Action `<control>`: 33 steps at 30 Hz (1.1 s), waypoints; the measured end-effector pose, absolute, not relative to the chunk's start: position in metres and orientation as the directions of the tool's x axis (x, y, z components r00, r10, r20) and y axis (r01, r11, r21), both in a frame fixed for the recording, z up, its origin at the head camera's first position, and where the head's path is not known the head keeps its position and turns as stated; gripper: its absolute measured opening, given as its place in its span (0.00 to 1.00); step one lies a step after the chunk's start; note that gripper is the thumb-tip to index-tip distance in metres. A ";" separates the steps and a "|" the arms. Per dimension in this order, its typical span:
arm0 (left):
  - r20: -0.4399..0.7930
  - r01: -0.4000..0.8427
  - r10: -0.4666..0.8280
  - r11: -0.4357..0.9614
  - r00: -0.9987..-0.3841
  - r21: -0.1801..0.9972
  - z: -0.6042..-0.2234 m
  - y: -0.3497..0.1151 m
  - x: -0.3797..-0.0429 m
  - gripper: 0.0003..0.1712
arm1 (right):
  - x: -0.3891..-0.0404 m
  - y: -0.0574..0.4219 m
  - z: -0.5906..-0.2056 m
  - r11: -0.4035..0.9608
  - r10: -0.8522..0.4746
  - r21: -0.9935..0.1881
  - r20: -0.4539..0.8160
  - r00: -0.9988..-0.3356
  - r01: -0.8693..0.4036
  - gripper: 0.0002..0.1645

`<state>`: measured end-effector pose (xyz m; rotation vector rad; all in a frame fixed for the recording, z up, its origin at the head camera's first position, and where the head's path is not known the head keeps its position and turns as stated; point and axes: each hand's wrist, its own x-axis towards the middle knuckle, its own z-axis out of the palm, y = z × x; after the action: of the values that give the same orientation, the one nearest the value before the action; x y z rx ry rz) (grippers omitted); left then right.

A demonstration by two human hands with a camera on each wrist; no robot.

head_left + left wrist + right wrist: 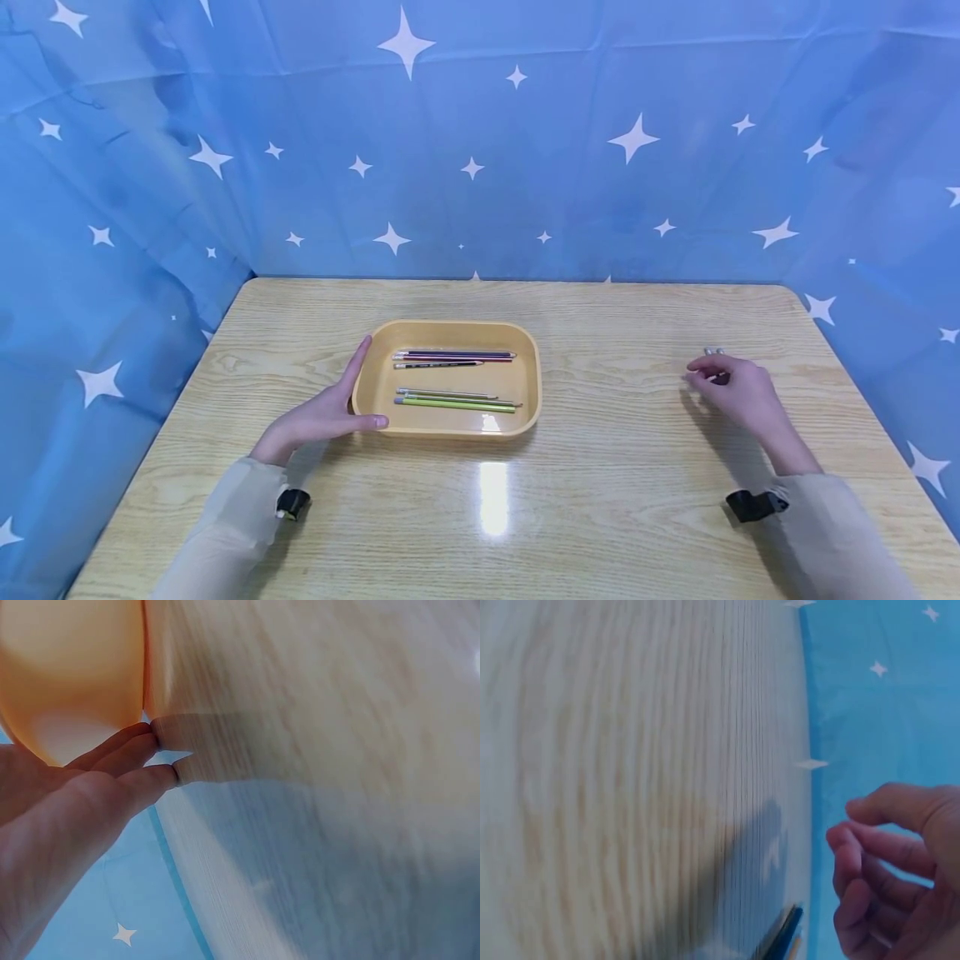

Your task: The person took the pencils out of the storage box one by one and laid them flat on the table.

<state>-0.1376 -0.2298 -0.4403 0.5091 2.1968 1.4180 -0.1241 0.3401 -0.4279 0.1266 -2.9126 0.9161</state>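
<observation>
A yellow-orange tray (446,333) stands left of the table's middle. Inside lie dark pencils (441,364) towards the back and green and grey pencils (457,403) towards the front. My left hand (322,417) holds the tray's left end, thumb on the front rim, fingers along the left side. Out to the right, my right hand (738,398) hovers above the table with loosely bent fingers and nothing visible in them. Just beyond it show small silvery ends (714,351), mostly hidden by the hand. Thin dark blue sticks (782,934) appear at the right wrist view's bottom edge.
The wood-grain table (615,517) extends around the tray. A blue curtain (525,167) with white stars hangs behind it and at both sides. Dark wrist devices (753,505) sit on both sleeves.
</observation>
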 end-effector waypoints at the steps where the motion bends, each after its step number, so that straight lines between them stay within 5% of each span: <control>1: -0.189 0.051 0.542 0.397 -0.819 0.916 -0.440 -0.230 -0.138 0.68 | -0.125 0.338 -0.428 0.814 -0.074 -0.567 0.116 -0.991 -0.127 0.11; 10: -0.182 0.051 0.544 0.385 -0.819 0.921 -0.441 -0.231 -0.138 0.68 | -0.131 0.319 -0.430 0.778 -0.216 -0.565 0.170 -0.961 -0.275 0.08; 33: -0.182 0.067 0.543 0.406 -0.820 0.911 -0.441 -0.229 -0.138 0.68 | -0.140 0.292 -0.437 0.695 -0.258 -0.658 0.148 -0.955 -0.289 0.09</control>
<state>-0.1383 -0.2290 -0.4406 0.5203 2.2128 1.4031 -0.1396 0.2919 -0.4373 0.4603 -2.8515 1.1186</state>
